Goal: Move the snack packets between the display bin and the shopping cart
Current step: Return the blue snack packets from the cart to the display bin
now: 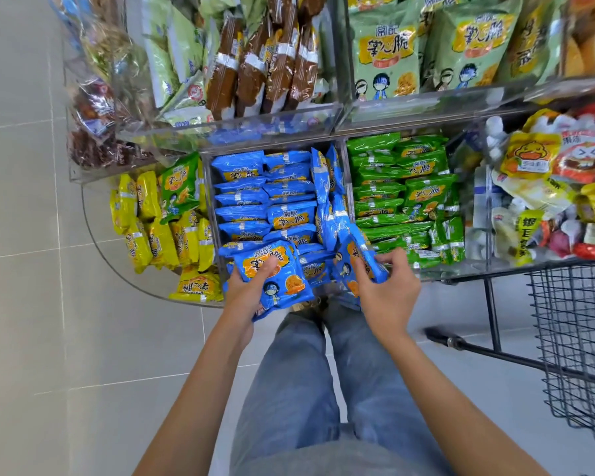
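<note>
A clear display bin (pixel 205 187) holds several blue snack packets (pixel 291 214) in rows. My left hand (pixel 246 293) grips a blue packet (pixel 282 286) at the bin's front edge, thumb across its face. My right hand (pixel 385 290) grips another blue packet (pixel 359 261) standing on edge at the bin's front right corner. The wire shopping cart (pixel 577 341) stands at the lower right, apart from both hands.
Yellow packets (pixel 158 225) fill the compartment to the left, green packets (pixel 406 197) the one to the right, mixed pouches (pixel 550 187) further right. An upper shelf carries larger green bags (pixel 385 49) and brown packs (pixel 261 60). Grey tiled floor lies to the left.
</note>
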`<state>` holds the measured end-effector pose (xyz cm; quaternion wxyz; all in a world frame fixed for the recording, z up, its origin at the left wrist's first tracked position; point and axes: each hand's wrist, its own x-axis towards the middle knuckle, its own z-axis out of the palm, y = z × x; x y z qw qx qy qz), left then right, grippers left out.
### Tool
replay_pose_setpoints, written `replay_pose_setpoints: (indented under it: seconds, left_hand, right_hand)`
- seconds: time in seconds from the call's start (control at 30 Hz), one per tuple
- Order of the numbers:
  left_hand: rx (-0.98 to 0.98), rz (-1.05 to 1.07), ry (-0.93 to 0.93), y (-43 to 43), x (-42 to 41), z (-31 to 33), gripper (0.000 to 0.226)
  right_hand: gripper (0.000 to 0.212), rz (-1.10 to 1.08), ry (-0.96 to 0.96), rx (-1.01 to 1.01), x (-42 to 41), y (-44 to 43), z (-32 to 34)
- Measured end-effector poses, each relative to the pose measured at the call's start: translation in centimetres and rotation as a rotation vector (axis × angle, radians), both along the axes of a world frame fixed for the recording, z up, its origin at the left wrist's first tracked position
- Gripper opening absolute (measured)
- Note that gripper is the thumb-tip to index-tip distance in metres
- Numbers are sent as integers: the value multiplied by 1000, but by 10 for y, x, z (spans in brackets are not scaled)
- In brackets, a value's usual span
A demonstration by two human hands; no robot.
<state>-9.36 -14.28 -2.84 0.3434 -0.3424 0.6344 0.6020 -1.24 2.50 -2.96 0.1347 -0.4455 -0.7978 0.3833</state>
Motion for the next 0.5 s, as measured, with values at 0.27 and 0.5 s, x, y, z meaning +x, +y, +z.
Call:
replay_pose_setpoints:
  seconds: [0.27, 0.5]
  left_hand:
    - [4, -6, -11, 6, 2, -3, 37]
    - [-25, -31, -28, 7, 1, -5, 36]
  right_hand:
    - [26, 159, -71, 230, 9, -11, -19]
    - [30, 299, -270, 275, -6, -24, -42]
